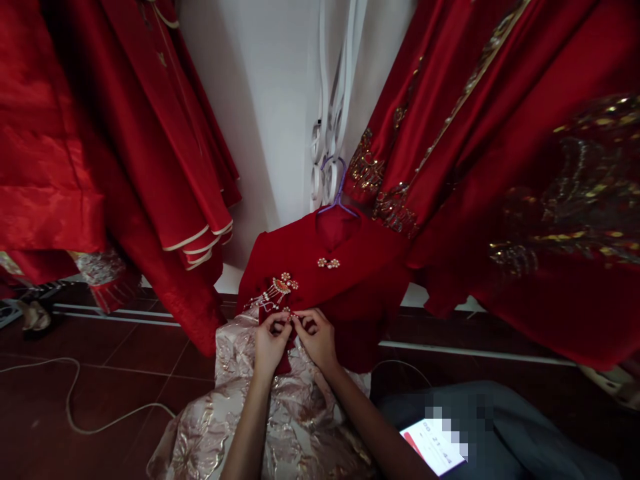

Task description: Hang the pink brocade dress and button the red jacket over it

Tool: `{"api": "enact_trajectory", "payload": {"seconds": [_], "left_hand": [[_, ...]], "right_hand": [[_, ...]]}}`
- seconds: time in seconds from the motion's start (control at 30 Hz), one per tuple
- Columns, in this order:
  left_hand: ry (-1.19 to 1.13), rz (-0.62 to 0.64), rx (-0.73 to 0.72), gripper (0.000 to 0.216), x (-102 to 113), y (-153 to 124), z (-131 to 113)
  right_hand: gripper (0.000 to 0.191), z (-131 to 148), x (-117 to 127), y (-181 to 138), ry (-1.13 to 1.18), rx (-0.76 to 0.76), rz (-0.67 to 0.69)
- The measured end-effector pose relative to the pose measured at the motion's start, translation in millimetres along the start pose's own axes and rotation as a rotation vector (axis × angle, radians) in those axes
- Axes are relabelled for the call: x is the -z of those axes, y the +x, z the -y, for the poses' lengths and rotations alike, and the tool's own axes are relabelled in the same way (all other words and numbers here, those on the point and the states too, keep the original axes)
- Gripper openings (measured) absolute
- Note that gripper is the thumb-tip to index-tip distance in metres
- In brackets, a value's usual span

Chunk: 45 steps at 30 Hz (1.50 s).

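A red jacket [350, 287] hangs on a purple hanger [336, 200] in front of me, over a pale pink and gold brocade skirt [295, 427]. Pearl clasps [329, 263] sit near its collar, and a beaded fan ornament with tassels [280, 288] lies lower on its front. My left hand [270, 343] and my right hand [316, 337] meet just below that ornament. Both pinch a small fastening at the jacket's front edge, with fingertips touching; the fastening itself is too small to make out.
Red garments with cream trim [150, 153] hang at the left, and gold-embroidered red robes [510, 167] at the right. A white wall with a white ornamental rack [333, 100] is behind. A cable [75, 400] lies on dark floor tiles. A lit phone screen [437, 450] rests on grey cloth.
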<state>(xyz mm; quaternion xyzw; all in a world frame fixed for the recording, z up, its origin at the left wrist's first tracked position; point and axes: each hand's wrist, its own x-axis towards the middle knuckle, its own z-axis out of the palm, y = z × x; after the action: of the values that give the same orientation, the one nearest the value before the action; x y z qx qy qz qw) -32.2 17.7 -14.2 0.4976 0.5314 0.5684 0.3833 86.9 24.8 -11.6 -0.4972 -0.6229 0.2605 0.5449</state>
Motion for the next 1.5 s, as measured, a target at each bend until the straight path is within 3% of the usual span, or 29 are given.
{"api": "enact_trajectory", "payload": {"seconds": [0.53, 0.73, 0.87, 1.13, 1.5], "left_hand": [[0.097, 0.017, -0.056, 0.017, 2.7, -1.5, -1.9], [0.010, -0.198, -0.108, 0.025, 1.0, -6.0, 3.7], [0.030, -0.212, -0.118, 0.021, 3.6, -6.5, 5.7], [0.200, -0.135, -0.191, 0.018, -0.6, -11.1, -11.9], [0.260, -0.080, -0.212, 0.023, -1.0, -10.0, -3.0]], "right_hand": [[0.011, -1.3, -2.0, -2.7, 0.010, 0.020, -0.070], [0.016, -1.0, 2.6, -8.6, 0.119, 0.041, -0.187], [0.013, -4.4, 3.0, -9.9, 0.143, -0.011, -0.183], [0.008, -6.4, 2.2, -5.5, 0.067, -0.032, -0.161], [0.017, -2.7, 3.5, -3.1, -0.019, 0.003, -0.067]]}}
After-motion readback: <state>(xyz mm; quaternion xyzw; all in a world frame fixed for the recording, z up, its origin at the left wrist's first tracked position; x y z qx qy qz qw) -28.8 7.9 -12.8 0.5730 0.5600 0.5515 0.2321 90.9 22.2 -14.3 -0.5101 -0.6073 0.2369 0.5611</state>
